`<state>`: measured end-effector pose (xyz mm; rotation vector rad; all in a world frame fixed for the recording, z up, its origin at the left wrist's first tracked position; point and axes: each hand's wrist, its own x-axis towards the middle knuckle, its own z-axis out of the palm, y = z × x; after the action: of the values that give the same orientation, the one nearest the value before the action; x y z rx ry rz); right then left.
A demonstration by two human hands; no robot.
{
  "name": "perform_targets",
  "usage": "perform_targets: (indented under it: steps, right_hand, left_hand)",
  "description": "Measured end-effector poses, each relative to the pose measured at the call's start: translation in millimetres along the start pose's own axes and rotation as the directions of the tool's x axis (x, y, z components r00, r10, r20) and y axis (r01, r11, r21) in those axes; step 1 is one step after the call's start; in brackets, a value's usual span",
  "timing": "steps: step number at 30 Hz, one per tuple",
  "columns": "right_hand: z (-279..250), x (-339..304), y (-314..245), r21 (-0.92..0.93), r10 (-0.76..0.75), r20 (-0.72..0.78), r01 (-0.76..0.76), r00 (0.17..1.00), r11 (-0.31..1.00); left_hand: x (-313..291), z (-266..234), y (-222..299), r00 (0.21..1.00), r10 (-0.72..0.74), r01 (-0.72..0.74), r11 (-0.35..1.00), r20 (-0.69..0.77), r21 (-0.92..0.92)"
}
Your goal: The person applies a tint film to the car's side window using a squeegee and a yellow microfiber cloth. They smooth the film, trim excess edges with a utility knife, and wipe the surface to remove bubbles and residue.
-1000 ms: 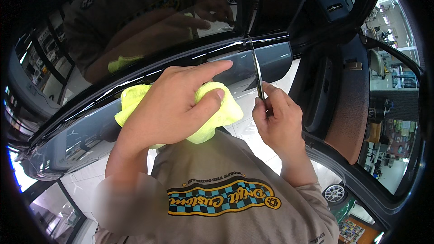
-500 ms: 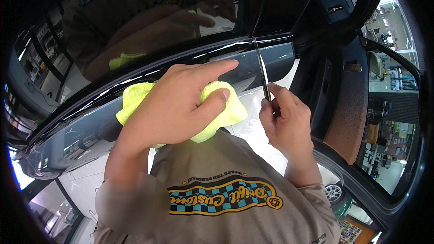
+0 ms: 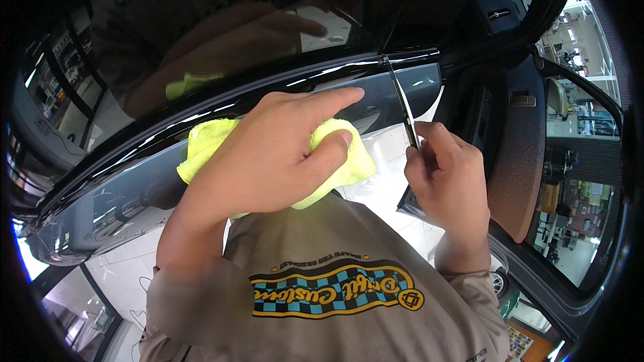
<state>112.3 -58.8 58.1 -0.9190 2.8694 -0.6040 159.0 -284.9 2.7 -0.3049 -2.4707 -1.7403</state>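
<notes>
My left hand (image 3: 282, 147) is curled over a neon-yellow microfiber cloth (image 3: 204, 144), its index finger stretched out beside the grey car door's upper edge (image 3: 335, 104). Thumb and fingers of my right hand (image 3: 446, 171) pinch a long, thin, dark tool with a shiny edge (image 3: 404, 108); its exact kind is unclear. The tool's far tip meets the glossy black window trim (image 3: 322, 72), near the gap between two dark panes. My remaining left fingers are hidden beneath the hand and cloth.
Glossy dark window glass (image 3: 221, 33) stretches across the far side, reflecting my arms and the cloth. On the right an open car door (image 3: 516, 154) with a brown inner panel stands close to my right arm. White floor tiles (image 3: 376, 194) show below.
Both hands have shifted slightly to the right, the cloth travelling with the left one. The thin tool's tip has slid a short way right along the black trim.
</notes>
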Motion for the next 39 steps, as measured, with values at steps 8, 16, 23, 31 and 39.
perform_targets:
  steps: [8, 16, 23, 31, 39]
  right_hand:
    - [-22, 5, 1, 0.058, 0.009, -0.019, -0.008, 1.000, 0.998]
    - [-29, -6, 77, 0.655, 0.199, -0.420, 0.144, 0.885, 0.742]
    - [-12, 28, 171, 0.780, -0.017, -0.460, 0.414, 0.888, 0.469]
    - [-40, 55, 231, 0.847, -0.282, -0.301, 0.391, 0.911, 0.359]
    - [-47, 82, 263, 0.820, -0.320, -0.319, 0.429, 0.892, 0.378]
  left_hand:
    - [5, 8, 9, 0.998, 0.028, -0.024, 0.997, -0.051, 0.075]
    - [16, 45, 37, 0.973, 0.039, 0.051, 0.924, -0.228, 0.378]
    - [67, 113, 38, 0.729, 0.185, 0.339, 0.738, -0.659, 0.583]
    - [97, 150, 51, 0.420, 0.057, 0.570, 0.760, -0.906, 0.312]
    - [109, 165, 55, 0.350, -0.063, 0.623, 0.761, -0.935, 0.182]
